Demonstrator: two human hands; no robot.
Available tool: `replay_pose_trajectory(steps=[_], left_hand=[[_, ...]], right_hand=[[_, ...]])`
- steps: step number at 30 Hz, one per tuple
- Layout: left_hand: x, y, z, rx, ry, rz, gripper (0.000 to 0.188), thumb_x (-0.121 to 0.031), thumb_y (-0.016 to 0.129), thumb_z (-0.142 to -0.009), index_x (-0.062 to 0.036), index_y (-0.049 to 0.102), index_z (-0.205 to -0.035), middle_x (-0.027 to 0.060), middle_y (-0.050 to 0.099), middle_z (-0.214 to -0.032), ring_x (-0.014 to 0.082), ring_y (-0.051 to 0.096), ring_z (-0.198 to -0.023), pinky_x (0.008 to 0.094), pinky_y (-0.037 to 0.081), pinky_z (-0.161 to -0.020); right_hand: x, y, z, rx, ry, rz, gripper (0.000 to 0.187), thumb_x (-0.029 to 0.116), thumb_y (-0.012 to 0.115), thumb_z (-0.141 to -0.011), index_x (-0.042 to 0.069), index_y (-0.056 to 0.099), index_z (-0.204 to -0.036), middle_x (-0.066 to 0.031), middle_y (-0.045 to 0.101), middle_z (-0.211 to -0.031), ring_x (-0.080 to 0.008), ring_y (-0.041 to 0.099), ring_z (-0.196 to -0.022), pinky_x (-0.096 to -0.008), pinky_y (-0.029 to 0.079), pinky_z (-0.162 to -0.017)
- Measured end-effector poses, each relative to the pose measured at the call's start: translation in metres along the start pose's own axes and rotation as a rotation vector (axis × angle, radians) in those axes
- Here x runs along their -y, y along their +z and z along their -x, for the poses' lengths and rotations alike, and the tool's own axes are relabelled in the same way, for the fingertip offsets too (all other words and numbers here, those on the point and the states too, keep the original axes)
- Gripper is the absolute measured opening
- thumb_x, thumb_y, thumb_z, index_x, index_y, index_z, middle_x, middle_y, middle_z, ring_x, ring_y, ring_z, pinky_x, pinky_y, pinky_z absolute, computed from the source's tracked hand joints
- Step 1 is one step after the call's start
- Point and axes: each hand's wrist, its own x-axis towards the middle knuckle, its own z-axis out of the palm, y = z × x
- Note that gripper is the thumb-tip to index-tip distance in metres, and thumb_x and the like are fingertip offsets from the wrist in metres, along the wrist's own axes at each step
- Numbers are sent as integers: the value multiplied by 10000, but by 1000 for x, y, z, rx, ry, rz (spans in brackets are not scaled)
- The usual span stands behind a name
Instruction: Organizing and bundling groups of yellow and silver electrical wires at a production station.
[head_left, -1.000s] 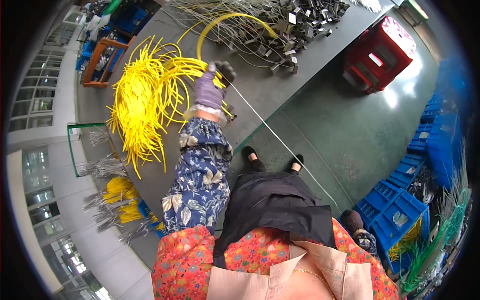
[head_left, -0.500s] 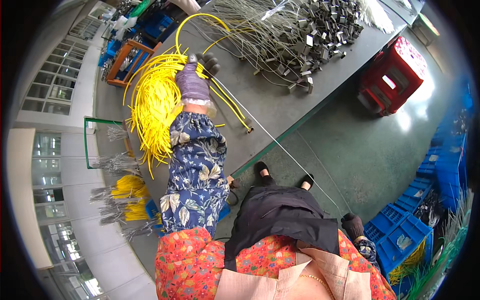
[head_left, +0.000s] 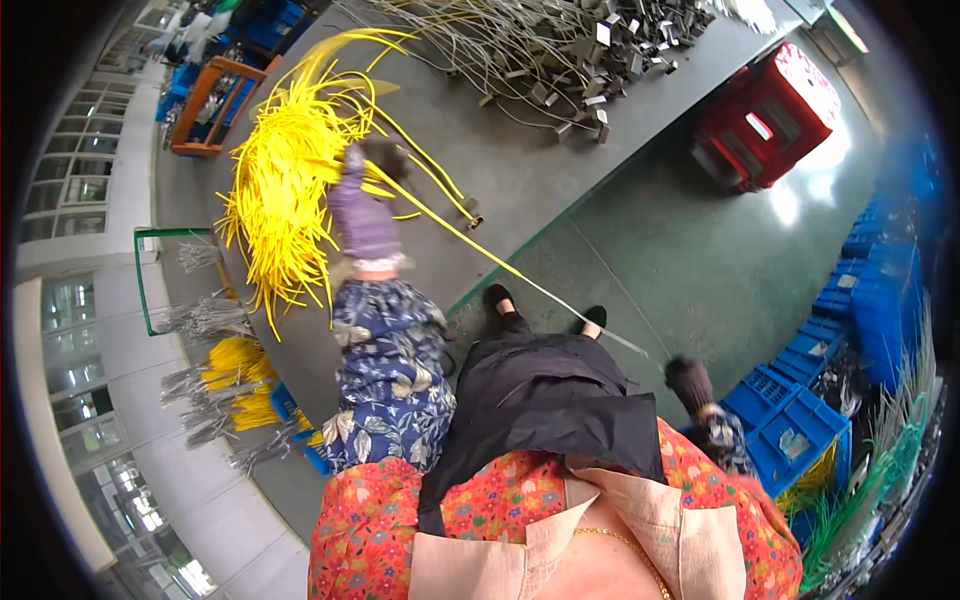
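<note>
My left hand (head_left: 366, 205), in a purple glove with dark fingers, is at the right side of a thick bundle of yellow tubes (head_left: 285, 170) on the grey table. Its fingers are smeared by motion, so their grip cannot be made out. From beside it a long strand (head_left: 465, 240) stretches down to the right, yellow near the left hand and pale toward the far end. My right hand (head_left: 689, 387), in a dark glove, is closed out at the right; the strand runs toward it, its end blurred just short of the glove. Two yellow pieces end in a small metal part (head_left: 469, 211).
Grey cables with metal blocks (head_left: 590, 60) lie heaped on the table (head_left: 500, 170). A red machine (head_left: 765, 120) stands on the floor beyond. Blue crates (head_left: 790, 430) are stacked near my right hand. An orange frame (head_left: 205, 110) and a green frame (head_left: 145, 285) stand at the left.
My left hand has moved slightly left and toward me, and the right hand has shifted up and left. The stretched strand, pale all along before, now shows yellow over its nearer-left part.
</note>
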Motion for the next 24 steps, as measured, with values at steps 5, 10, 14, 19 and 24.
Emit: replay_pose_trajectory(steps=[5,10,14,19,24], left_hand=[[80,-38,11,22,77,-538,232,-263,600,-825,-33,591,-850,60,620,-740,164,611,-631,268,510,-595],[81,-61,-16,28,-437,-228,146,-161,593,-840,-21,550,-848,63,564,-673,142,547,-545,227,445,-485],[44,-132,-39,-44,-395,-160,165,-206,564,-856,-79,488,-782,0,482,-638,92,441,-484,220,361,-432],[69,-73,-10,233,-487,165,228,-272,599,-828,-72,530,-913,18,530,-645,134,474,-471,283,388,-427],[118,-5,18,53,-494,289,220,-258,587,-840,-64,513,-911,131,597,-868,284,606,-782,403,517,-664]], right_hand=[[210,-71,-24,15,-438,-764,440,125,694,-680,17,564,-1087,-104,619,-989,-172,575,-893,-306,465,-773],[331,-113,-10,-37,-601,-693,519,235,720,-692,56,523,-1138,-106,580,-1004,-189,558,-839,-293,472,-747],[366,-140,-65,-647,-796,-89,555,313,683,-706,54,505,-1163,-216,507,-1145,-339,557,-983,-383,473,-799],[349,-183,-142,-342,-385,304,420,220,578,-760,36,511,-1132,-247,449,-1205,-383,558,-986,-418,487,-783],[336,-177,-71,-592,-375,297,233,125,504,-755,22,588,-947,-187,605,-854,-345,609,-854,-427,495,-696]])
